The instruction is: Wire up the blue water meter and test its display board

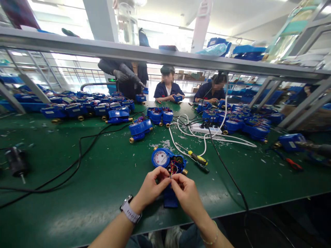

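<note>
A blue water meter (160, 157) with a round white dial lies on the green bench in front of me, brass fittings at its ends. Its wiring compartment is uncovered, and thin coloured wires (173, 167) come out of it. My left hand (154, 182) and my right hand (186, 191) meet at the meter's near side, thumbs and forefingers pinched on the wires. The exact wire ends are hidden by my fingertips. Below my hands a blue flap or cover (170, 200) shows. Just right of the meter lies a yellow-and-black screwdriver (199, 158).
Several blue meters (85, 106) are massed at the back left, others (244, 122) at the back right. A white power strip (205, 129) with looping cables lies mid-bench. A black power driver (17, 162) is at left, a red-handled tool (293, 164) at right. People work across the bench.
</note>
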`<state>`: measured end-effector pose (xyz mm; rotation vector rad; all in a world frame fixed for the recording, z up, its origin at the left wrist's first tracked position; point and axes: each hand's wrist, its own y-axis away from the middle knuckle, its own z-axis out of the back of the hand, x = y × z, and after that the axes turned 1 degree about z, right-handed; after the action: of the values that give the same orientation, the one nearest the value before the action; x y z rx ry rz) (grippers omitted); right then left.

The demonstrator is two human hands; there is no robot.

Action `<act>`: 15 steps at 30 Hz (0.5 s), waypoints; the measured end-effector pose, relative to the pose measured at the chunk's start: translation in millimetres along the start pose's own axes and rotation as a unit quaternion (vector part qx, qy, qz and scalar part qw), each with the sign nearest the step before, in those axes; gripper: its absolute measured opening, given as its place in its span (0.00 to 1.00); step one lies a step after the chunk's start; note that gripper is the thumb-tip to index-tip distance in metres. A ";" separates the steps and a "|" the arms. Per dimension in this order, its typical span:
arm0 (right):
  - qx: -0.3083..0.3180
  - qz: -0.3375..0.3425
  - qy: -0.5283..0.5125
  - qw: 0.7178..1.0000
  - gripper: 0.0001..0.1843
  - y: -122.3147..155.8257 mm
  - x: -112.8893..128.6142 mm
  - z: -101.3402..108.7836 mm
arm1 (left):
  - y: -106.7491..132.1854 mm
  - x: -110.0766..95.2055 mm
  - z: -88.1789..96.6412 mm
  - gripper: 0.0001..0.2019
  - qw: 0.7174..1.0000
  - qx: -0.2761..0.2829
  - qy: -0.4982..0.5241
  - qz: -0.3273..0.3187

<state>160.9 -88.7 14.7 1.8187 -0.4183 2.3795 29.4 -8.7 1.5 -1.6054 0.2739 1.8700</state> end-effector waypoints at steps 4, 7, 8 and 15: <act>0.006 0.029 0.040 0.999 0.12 2.8 2.6 -1.0 | -0.9 0.6 1.9 0.10 1.000 -0.011 -0.004 -0.002; 0.005 0.044 0.068 0.997 0.11 4.7 0.3 -1.8 | -0.6 0.8 3.2 0.09 0.999 -0.021 -0.012 -0.034; 0.003 0.052 0.082 0.995 0.11 5.3 -0.8 -2.0 | -0.3 0.7 3.4 0.08 0.999 -0.020 -0.011 -0.041; -0.006 0.137 0.213 0.967 0.11 7.2 -1.8 -1.5 | 0.6 -0.2 2.6 0.06 0.998 -0.030 -0.024 -0.047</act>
<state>158.2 -95.0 11.5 1.2537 -0.6617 2.8447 26.9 -7.8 2.1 -1.5829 0.1200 1.8580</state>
